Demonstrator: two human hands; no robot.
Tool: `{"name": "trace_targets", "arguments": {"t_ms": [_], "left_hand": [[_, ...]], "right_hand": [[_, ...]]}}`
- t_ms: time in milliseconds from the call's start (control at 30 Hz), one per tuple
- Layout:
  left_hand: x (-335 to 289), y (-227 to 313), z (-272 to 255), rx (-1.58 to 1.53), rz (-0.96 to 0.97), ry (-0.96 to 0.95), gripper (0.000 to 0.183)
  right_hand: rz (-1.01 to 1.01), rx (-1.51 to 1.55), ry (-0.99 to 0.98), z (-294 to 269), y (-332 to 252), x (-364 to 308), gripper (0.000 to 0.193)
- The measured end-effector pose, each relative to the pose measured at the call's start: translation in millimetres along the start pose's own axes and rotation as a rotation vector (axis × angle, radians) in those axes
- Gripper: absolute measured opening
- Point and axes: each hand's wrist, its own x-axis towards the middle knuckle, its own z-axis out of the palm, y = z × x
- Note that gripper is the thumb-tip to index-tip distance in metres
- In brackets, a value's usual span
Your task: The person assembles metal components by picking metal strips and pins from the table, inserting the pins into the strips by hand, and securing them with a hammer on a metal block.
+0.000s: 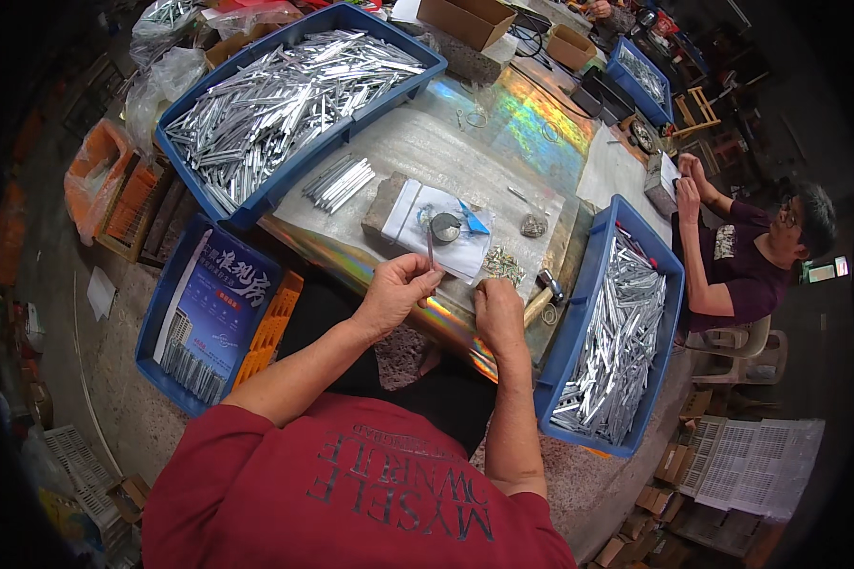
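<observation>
My left hand (399, 296) is closed in a pinch on a thin grey metal strip (431, 248), held upright beside a small round metal piece (445, 227). That piece rests on white paper (411, 211) over a stone block (380, 211). My right hand (500, 315) has its fingers bent together at the near edge of a pile of tiny brass-coloured parts (505, 265). Whatever its fingertips hold, if anything, is hidden. Just right of it lies a hammer (544, 296) with a wooden handle. Several silver strips (339, 184) lie in a row left of the block.
A large blue tray (375, 106) heaped with silver strips stands at the far left; another blue tray (675, 308) of strips stands at my right. A lower blue crate (148, 346) is at my left. A person in a dark shirt (754, 248) sits working at the right.
</observation>
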Motion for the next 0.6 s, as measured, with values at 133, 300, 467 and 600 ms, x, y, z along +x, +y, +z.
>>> {"name": "trace_targets", "arguments": {"t_ms": [133,300,467,600], "left_hand": [[-1,1,2,0.005,0.004,0.000,0.013],[-1,1,1,0.000,0.000,-0.011,0.014],[-2,1,1,-0.007,0.006,0.001,0.013],[-2,1,2,0.001,-0.002,-0.009,0.013]], "right_hand": [[0.028,-0.169,-0.085,2,-7,3,0.008],[-0.001,-0.240,-0.153,1,-8,4,0.010],[0.090,0.019,-0.005,3,0,3,0.009],[0.163,0.300,0.118,3,6,3,0.009]]}}
